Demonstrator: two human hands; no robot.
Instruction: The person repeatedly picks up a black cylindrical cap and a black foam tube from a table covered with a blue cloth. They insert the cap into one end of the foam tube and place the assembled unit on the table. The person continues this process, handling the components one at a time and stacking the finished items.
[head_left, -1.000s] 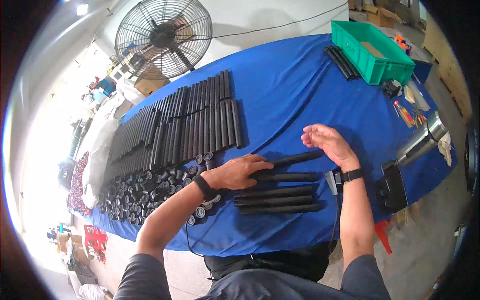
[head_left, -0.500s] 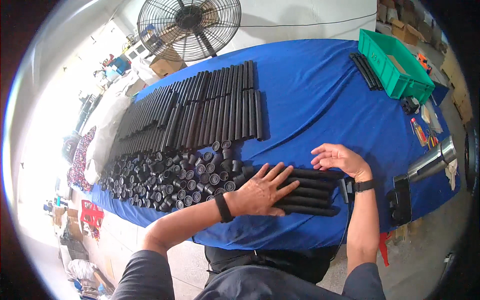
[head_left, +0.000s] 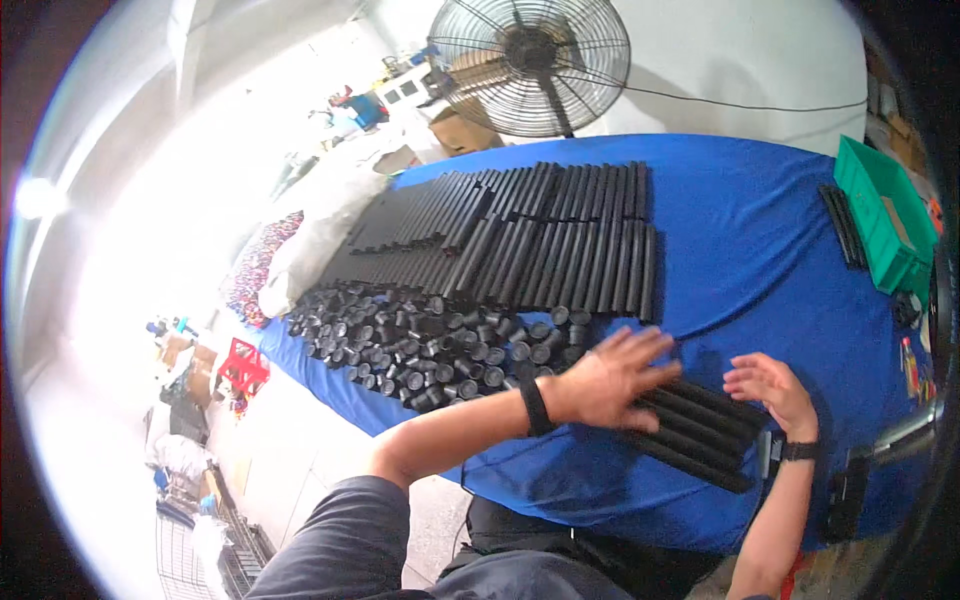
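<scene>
Several black tubes lie side by side on the blue cloth close to my body, slanting down to the right. My left hand is spread over their left ends, slightly blurred by motion; I cannot tell if the palm touches them. At their right ends, my right hand is loosely curved with fingers apart, holding nothing. A heap of small black round caps spreads left of my left hand. Beyond the heap, many more black tubes lie in two long rows.
A large caged fan stands behind the blue-covered table. To the far right sits a green crate with a few black tubes beside it. Clear plastic sheeting lies at the left end. A dark device is right of my right wrist.
My view has swung left, so the table appears further right. The near tubes now lie at more of a slant. My left hand's fingers have spread, and both hands still hold nothing.
</scene>
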